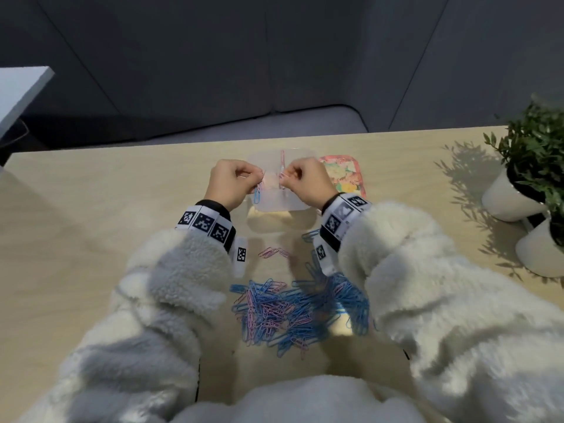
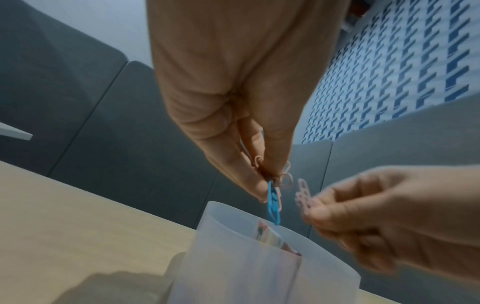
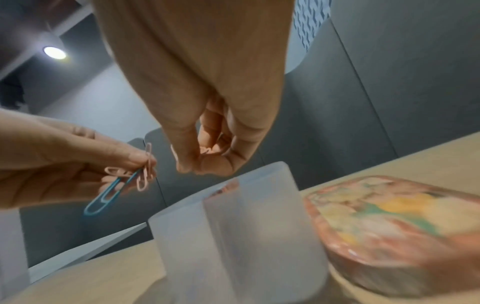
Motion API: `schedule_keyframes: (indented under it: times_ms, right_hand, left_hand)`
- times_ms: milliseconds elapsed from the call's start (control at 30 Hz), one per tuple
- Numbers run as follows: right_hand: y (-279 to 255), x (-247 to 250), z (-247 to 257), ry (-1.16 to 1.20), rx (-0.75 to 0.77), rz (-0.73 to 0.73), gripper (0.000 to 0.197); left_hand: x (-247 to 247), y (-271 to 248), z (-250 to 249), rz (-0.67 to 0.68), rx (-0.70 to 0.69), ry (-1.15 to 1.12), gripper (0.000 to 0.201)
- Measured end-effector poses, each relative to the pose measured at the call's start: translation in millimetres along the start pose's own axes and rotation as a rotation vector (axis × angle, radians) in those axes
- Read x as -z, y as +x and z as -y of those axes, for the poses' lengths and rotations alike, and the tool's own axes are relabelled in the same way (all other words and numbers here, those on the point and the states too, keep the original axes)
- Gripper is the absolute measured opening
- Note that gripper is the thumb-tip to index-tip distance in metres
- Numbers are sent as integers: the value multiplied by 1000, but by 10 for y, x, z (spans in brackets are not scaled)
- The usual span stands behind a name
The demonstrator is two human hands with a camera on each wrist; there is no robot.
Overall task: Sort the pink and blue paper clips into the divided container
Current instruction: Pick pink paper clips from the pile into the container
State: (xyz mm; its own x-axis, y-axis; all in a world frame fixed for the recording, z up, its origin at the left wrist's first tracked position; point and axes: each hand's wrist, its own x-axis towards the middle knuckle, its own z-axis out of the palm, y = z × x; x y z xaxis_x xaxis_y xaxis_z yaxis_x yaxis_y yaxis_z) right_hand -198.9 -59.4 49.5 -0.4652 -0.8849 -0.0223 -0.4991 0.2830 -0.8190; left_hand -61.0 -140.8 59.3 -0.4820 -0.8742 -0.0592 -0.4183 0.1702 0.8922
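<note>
Barely started: big mixed clip pile [image 1: 300, 312] sits near on table [image 1: 91, 239]. Left hand [image 1: 232, 181] pinches blue clip [image 1: 257, 195] plus pink ones; right hand [image 1: 305, 181] pinches pink clips [image 2: 302, 194]. Both over far frosted divided container [image 1: 282, 203]; contents unclear, one pink clip [image 1: 282, 157] showing by divider.

We hold both hands raised close together, left hand [image 1: 231, 183] and right hand [image 1: 306, 182] each with fingertips curled into a pinch.
</note>
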Motion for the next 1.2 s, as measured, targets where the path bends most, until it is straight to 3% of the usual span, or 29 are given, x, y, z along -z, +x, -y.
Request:
schedule_keyframes:
  times_ms: [133,267,333,400,467,633,867,967,1033,1133,1200]
  right_hand:
    - [269,-146,153,-38,-24,66,22]
    - [184,-204,143,-140,25,-30,20]
    - [28,-261,104,-61,21,-55,31]
    - [-150,-311,108,102,-81,89,37]
    - [-288,-328,110,260,-152,233,29]
    - [-387,-206,0,318,-149,235,25]
    - [-352,-25,-81,347,-280,229,27]
    - [-307,-1,-37,535,-448,277,28]
    - [-310,14,-21,669,-522,329,30]
    - [-344,21,-48,792,-541,383,31]
    - [-365,6,-70,772,-539,345,30]
  left_hand:
    - [-1,-2,76,-19,37,-66,4]
    - [52,-13,154,-83,68,-179,13]
    - [49,-19,173,-115,81,-251,15]
    - [2,-30,158,-118,92,-312,14]
    - [-75,-44,130,-91,106,-376,16]
    - [-210,-7,96,-39,149,-464,19]
    - [-316,114,53,-24,157,-347,17]
    - [-309,111,45,10,189,-445,7]
    - [-252,98,78,7,189,-501,12]
    - [-158,92,160,-23,154,-466,8]
    - [-150,114,180,-38,119,-361,8]
